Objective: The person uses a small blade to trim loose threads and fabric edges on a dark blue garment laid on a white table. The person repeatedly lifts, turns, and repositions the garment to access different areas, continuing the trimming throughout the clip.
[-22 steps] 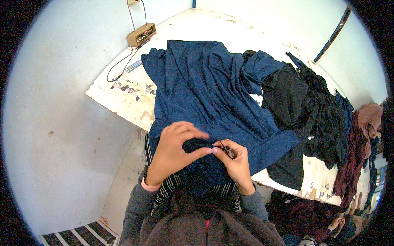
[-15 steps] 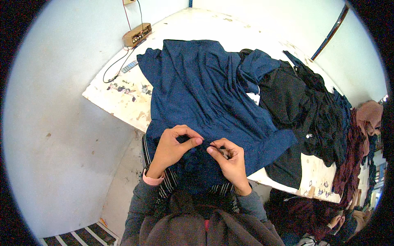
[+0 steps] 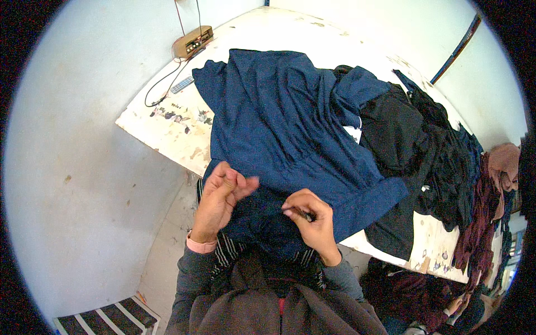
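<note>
A dark blue garment [image 3: 290,123] is spread over the table, its near part hanging over the edge toward my lap. Above its left near part, my left hand [image 3: 219,198] is raised with fingers loosely curled and apart; the fingertips are blurred and nothing shows in them. Across from it, my right hand [image 3: 314,220] is closed, thumb and forefinger pinched together. A small dark tool [image 3: 306,215] lies within its fingers, mostly hidden, so its kind does not show.
The stained white table [image 3: 173,137] carries a wooden box with cables [image 3: 192,40], a remote control [image 3: 182,85] and a heap of black clothing [image 3: 396,123]. Maroon cloth [image 3: 477,223] hangs at the right. Another person's hand [image 3: 455,306] appears at the lower right.
My left hand has drawn away from my right hand to the left, its pinch loosened and fingers spread. My right hand stays nearly in place. The whole view has shifted slightly.
</note>
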`<state>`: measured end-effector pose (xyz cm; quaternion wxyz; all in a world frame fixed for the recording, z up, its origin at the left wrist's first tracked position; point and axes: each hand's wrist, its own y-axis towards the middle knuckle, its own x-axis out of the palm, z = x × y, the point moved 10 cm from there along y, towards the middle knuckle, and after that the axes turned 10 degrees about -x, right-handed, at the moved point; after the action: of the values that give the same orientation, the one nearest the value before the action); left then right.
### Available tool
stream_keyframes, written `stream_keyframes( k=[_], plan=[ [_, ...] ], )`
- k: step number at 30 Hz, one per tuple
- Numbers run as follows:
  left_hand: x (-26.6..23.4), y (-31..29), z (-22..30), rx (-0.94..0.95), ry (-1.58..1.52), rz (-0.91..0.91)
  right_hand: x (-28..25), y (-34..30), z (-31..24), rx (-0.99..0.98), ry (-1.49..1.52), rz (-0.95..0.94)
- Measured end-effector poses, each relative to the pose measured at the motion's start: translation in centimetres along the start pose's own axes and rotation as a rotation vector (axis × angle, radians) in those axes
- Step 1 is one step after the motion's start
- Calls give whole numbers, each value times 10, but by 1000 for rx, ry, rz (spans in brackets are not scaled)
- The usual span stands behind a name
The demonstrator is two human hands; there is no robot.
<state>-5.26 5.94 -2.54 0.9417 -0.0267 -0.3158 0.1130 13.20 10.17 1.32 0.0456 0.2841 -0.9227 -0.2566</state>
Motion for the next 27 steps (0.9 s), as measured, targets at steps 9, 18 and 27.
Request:
stream_keyframes(
  k=[9, 18, 27],
  plan=[
    [-45, -5, 77, 532, 685, 418, 0, -28, -47, -476, -372, -254],
    [20, -78, 31, -14, 1022, -6, -33, -23, -24, -106, -447, 227],
    [47, -120, -24, -242, 1467, -92, -19, -11, 8, 327, 178, 381]
  ],
)
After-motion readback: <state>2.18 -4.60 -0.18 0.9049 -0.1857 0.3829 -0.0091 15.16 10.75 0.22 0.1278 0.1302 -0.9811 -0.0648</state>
